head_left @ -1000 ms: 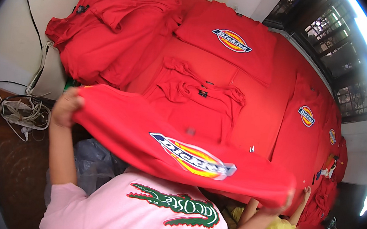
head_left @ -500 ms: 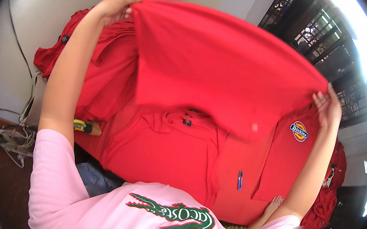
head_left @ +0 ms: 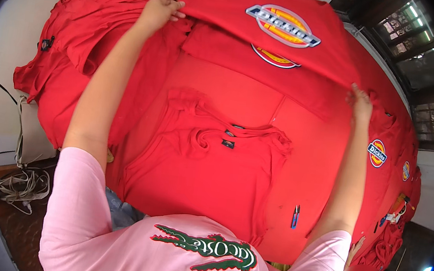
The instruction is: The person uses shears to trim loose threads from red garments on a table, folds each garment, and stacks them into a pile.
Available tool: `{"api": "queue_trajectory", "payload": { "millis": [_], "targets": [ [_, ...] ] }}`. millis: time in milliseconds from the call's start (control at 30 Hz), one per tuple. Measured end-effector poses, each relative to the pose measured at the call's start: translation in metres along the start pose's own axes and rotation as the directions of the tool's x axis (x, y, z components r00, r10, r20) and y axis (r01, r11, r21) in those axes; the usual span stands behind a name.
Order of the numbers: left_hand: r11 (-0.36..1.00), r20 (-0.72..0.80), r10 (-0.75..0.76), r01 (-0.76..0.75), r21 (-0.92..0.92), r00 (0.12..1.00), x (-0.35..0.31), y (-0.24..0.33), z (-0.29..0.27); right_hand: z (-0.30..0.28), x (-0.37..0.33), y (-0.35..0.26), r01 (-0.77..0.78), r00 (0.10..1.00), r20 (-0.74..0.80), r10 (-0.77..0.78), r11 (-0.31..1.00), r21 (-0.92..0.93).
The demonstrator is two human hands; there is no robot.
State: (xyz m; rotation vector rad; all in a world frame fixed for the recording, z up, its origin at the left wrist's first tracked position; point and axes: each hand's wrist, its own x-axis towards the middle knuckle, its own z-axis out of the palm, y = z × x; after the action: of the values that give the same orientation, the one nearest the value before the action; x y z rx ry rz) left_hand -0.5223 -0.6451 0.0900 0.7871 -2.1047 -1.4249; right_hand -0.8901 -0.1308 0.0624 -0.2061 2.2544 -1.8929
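A red T-shirt [head_left: 225,13] with an oval print hangs stretched between my two hands at the far side of the table. My left hand [head_left: 162,10] pinches its near left corner, fingers closed. My right hand [head_left: 360,105] is closed on its near right corner. Partly under it lies another red shirt [head_left: 216,47], its similar print half covered. Closer to me, several red shirts [head_left: 207,177] lie stacked with their necklines and dark labels facing away. To the right of that stack rests a small pair of blue thread snips [head_left: 295,217].
A large heap of red shirts [head_left: 116,33] covers the left side of the red table [head_left: 310,162]. More printed red shirts [head_left: 383,178] lie along the right, where another person's hand [head_left: 357,247] shows. Coiled cables [head_left: 23,188] sit low at the left.
The shirt was raised and spread in the air; it has come down and away, over the shirt at the far side. Its print now shows. Both hands have moved inward.
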Motion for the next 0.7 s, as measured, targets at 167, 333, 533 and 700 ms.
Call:
{"api": "queue_trajectory", "payload": {
  "millis": [167,333,533,700],
  "targets": [
    [0.687,0.015,0.237,-0.178,0.704,0.971,-0.037,-0.055,0.063,-0.004,-0.017,0.116,-0.196,0.980,-0.079,0.182,0.953,-0.233],
    [0.490,-0.008,0.339,-0.170,0.855,0.941,-0.044,-0.108,0.058,-0.004,-0.038,0.112,-0.077,0.997,-0.001,0.078,0.971,-0.227],
    [0.271,0.066,0.288,-0.147,0.951,0.956,-0.078,-0.061,0.069,0.018,-0.149,0.063,0.419,0.879,0.178,-0.442,0.540,-0.730],
    [0.690,0.436,0.294,-0.505,0.519,0.850,-0.225,-0.005,0.104,0.014,-0.310,0.060,0.560,0.826,0.400,-0.397,0.658,-0.503]
  ]
}}
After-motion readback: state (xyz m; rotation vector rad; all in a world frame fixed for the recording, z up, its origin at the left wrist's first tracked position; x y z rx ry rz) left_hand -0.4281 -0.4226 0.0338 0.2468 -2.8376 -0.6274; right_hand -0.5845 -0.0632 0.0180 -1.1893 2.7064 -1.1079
